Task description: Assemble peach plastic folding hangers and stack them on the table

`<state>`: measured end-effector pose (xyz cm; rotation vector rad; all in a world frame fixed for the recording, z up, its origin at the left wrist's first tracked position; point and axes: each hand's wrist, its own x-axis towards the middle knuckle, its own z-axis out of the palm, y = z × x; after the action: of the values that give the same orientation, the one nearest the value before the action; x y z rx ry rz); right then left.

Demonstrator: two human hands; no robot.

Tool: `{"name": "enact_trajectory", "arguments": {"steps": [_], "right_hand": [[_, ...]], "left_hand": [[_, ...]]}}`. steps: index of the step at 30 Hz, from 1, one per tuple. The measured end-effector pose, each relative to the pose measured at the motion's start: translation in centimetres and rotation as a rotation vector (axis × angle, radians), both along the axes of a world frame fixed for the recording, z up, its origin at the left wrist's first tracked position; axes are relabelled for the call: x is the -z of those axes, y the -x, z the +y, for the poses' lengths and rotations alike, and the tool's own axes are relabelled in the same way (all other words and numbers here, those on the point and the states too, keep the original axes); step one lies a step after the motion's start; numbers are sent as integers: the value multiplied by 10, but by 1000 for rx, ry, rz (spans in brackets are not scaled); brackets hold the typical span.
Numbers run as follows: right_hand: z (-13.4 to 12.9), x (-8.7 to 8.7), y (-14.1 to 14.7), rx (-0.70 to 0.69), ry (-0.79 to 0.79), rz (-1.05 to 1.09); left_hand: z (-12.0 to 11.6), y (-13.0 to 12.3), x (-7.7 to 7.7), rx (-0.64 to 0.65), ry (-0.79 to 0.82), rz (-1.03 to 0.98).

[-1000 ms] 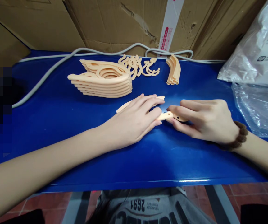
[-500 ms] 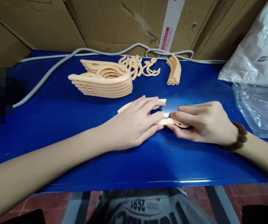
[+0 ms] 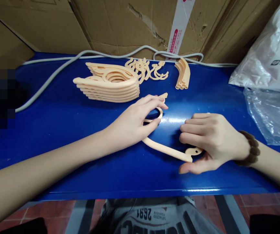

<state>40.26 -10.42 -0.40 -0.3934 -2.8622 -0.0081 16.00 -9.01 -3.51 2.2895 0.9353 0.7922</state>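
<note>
A cream plastic hanger body [image 3: 166,148] lies at a slant above the blue table, its long bar pointing down to the right. My left hand [image 3: 146,113] covers its middle and grips it, thumb and fingers around the inner loop. Between the thumb and curled fingers of my right hand [image 3: 210,139] shows the rounded end of a smaller cream hanger piece [image 3: 191,151] with a dark hole. That end sits right by the tip of the bar; whether they touch, I cannot tell. My palm hides the rest of the small piece.
Behind my left hand stands a stack of cream hanger bodies [image 3: 108,89]. Several loose hooks [image 3: 142,69] and a bundle of curved hanger arms [image 3: 183,74] lie beside it. A grey cable [image 3: 54,75] runs along cardboard boxes [image 3: 125,26]. Plastic bags [image 3: 263,58] lie at right.
The hanger body has turned, its bar end swinging down and toward me. My right hand has moved slightly down and right, its thumb spreading from the fingers. The left fingers have shifted on the body.
</note>
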Motion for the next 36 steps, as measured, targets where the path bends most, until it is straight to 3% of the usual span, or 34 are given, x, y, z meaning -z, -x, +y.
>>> {"name": "enact_trajectory", "arguments": {"steps": [9,17,25,32,36], "right_hand": [[-6,3,9,-2,80,-86],[-4,3,7,-14,89,-61],[-2,-2,4,19,-48,-12],[-4,-11,-2,257,-342,-89],[-11,-6,4,227,-336,-99]], "left_hand": [[2,0,4,-119,-69,-12],[0,2,6,-119,-148,85],[-2,2,4,-134,-156,128],[-4,1,1,-158,-151,163],[-5,1,0,-190,-172,205]]}}
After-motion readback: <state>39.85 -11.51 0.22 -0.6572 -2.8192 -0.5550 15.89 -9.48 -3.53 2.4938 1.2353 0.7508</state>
